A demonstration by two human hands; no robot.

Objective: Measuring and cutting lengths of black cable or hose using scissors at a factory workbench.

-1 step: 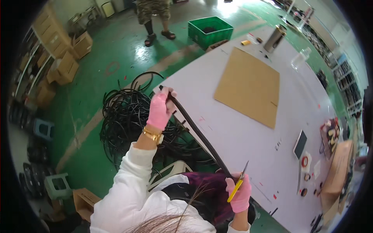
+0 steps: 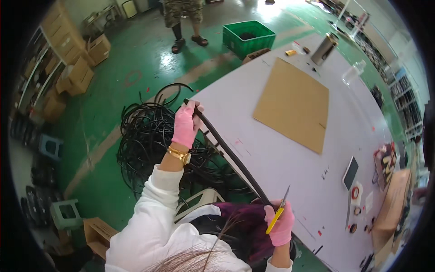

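A black rubber-like strip (image 2: 232, 156) stretches diagonally along the table's near left edge. My left hand (image 2: 185, 124), in a pink fingerless glove, is closed around its far end, and a short tip sticks out past the fingers. At the strip's near end my right hand (image 2: 282, 224), gloved in pink too, is closed. It grips small yellow-handled snips (image 2: 277, 220) whose pointed blade aims up and away. The strip runs into this hand by the thumb; how the fingers pinch it is partly hidden.
A tangled heap of black strips (image 2: 144, 145) lies left of the white table (image 2: 226, 97). On the table are a cardboard sheet (image 2: 293, 106), a metal flask (image 2: 324, 49), a plastic bottle (image 2: 353, 72) and a phone (image 2: 350, 173). A green crate (image 2: 248, 41) and a person's legs (image 2: 183, 20) are beyond.
The view has shifted slightly, so the table's things sit a little further right and lower. Both hands keep their hold on the strip and snips.
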